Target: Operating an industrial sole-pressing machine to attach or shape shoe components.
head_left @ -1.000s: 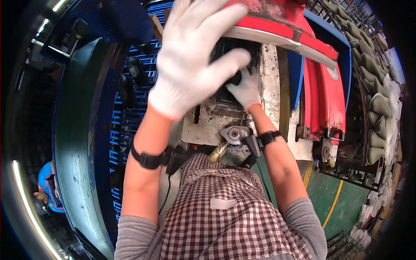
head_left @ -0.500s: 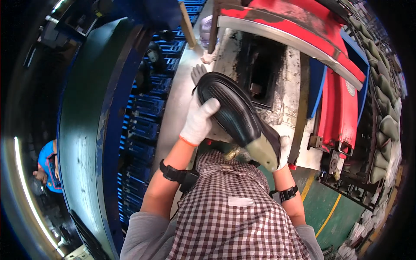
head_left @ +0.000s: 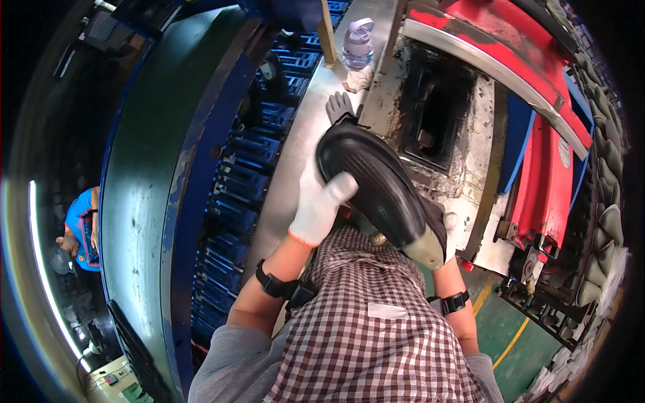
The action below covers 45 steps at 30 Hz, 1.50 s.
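A black shoe (head_left: pixel 376 178) with a ribbed sole and a pale olive heel end (head_left: pixel 426 248) is held slantwise in front of my apron, its sole turned up toward me. My left hand (head_left: pixel 321 201), in a white knit glove, is closed on the toe half. Its thumb presses on the sole, and its other fingers are hidden under the shoe. At the heel end, my right hand (head_left: pixel 450 235), also gloved in white, grips the far right side, mostly hidden by the shoe. Just beyond the toe, a grey glove (head_left: pixel 340 107) lies on the pale bench (head_left: pixel 285 174).
On the right stands a red machine (head_left: pixel 547 181) beside a black-stained plate with a dark opening (head_left: pixel 437 131). A clear bottle (head_left: pixel 358 46) and a crumpled cloth (head_left: pixel 357 80) are at the back. Left is a conveyor belt (head_left: pixel 138 201), with a person in blue (head_left: pixel 82 221) beyond.
The view has shifted, so the surroundings sit farther right and lower, and the bottle shows more fully. The shoe has tilted slightly, its heel end showing less; both hands keep their hold.
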Motion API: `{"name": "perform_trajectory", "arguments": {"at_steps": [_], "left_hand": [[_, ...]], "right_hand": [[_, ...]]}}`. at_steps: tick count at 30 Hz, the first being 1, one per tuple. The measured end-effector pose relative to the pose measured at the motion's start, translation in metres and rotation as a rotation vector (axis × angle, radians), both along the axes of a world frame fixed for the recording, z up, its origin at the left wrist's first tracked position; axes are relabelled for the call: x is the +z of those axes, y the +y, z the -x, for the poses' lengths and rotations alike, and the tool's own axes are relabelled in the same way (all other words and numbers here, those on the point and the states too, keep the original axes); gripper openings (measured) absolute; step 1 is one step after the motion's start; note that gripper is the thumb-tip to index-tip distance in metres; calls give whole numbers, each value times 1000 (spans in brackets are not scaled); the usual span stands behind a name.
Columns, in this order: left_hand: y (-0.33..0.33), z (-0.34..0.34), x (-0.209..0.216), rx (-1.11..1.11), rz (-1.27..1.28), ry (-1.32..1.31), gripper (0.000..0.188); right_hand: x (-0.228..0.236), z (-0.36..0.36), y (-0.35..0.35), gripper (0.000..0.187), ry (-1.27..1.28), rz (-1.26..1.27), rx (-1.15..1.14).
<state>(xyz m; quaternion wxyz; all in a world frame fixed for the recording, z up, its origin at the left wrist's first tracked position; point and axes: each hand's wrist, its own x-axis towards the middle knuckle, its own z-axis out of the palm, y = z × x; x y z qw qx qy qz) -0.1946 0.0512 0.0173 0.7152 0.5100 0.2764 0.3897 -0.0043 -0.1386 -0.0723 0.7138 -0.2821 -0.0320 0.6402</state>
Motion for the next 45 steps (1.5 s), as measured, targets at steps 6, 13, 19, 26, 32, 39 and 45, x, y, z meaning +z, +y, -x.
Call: {"name": "perform_trajectory", "arguments": {"at_steps": [6,13,19,26,32,39,45], "left_hand": [[-7,23,-63,-184,194,-65,99],[35,52,-73,244,700,-193,48],[133,119,-150,530,775,181,20],[265,167,-220,697,381,591,32],[277,202,-267,561,-19,1321,94],[152,236,-239,1179,39,1380,89],[94,406,-291,1369,900,335,78]], "right_hand": [[60,20,69,78,-117,34,89],[49,35,106,59,-1508,-86,313],[25,2,50,39,-2113,372,-83],[1,1,41,23,-2217,381,-13],[5,4,48,20,-2221,336,-40],[4,5,46,24,-2225,342,-51],[-1,8,46,24,-2268,359,30]]}}
